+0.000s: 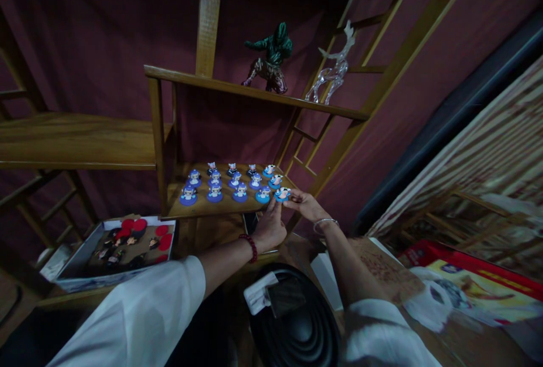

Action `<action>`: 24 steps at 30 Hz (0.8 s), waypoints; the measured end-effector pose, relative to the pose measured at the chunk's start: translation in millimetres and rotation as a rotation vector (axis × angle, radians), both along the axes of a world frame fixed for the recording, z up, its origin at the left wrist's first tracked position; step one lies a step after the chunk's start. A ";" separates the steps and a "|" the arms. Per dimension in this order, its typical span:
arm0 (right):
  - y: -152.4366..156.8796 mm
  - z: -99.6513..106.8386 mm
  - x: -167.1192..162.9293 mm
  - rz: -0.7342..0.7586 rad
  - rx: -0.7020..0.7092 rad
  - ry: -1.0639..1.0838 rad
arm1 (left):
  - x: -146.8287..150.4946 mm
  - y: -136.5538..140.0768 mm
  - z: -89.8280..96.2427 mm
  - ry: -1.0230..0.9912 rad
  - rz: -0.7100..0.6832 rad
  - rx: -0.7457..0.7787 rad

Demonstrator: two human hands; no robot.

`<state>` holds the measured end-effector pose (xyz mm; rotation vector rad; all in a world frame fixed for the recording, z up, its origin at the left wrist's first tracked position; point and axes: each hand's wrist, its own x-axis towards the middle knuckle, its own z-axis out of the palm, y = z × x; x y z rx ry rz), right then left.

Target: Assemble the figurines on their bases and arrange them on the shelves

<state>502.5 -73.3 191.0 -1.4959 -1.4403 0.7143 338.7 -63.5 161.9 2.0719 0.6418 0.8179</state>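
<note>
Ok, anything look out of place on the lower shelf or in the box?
The standing figures on the lower shelf are in rows, none visibly toppled. The box looks untidy: small dark figures lie jumbled near red discs, perhaps just loosely stored. I see no spill or clear damage.

No readable text from where I stand; printing on the red-edged package (479,285), right of the shelf (203,210), too blurred.
</note>
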 end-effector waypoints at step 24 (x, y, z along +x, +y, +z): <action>1.5 2.6 3.6 -0.031 -0.006 -0.067 | 4.2 9.6 0.3 0.031 -0.013 0.014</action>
